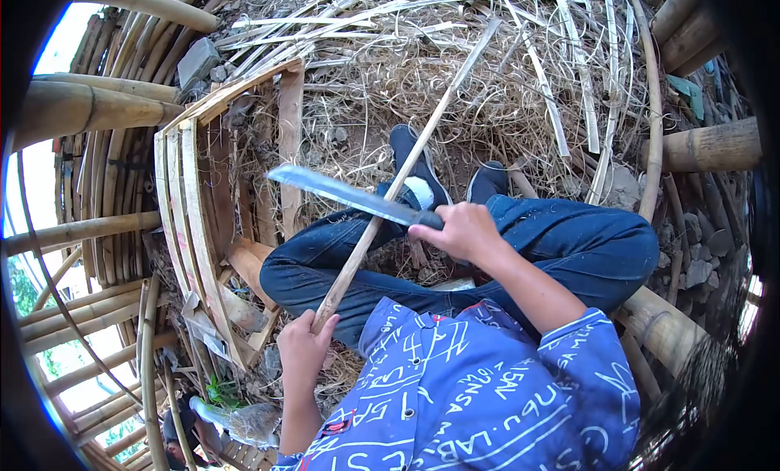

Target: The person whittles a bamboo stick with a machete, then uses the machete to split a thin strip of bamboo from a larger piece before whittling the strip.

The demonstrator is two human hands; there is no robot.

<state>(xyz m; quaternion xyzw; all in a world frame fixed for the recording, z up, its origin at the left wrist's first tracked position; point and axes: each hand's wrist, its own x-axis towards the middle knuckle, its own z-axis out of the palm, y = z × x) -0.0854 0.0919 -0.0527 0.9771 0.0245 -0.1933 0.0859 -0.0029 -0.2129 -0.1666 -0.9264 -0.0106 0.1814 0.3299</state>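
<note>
A long, narrow bamboo strip (429, 128) slants from my lap up over the shavings on the ground. Its lower end is in my left hand (304, 343), fingers wrapped round it. My right hand (462, 231) grips the dark handle of a large knife (340, 193). The long, pale blade points to the left and crosses over the strip near its middle, above my shins. My crossed legs in dark jeans (569, 235) lie beneath both hands.
Curly bamboo shavings (374, 89) and loose pale strips (578, 65) cover the ground ahead. A wooden crate (188, 170) lies to the left, beside a bamboo pole wall (106, 187). Thick bamboo poles (707, 149) and stones (700, 248) are at the right.
</note>
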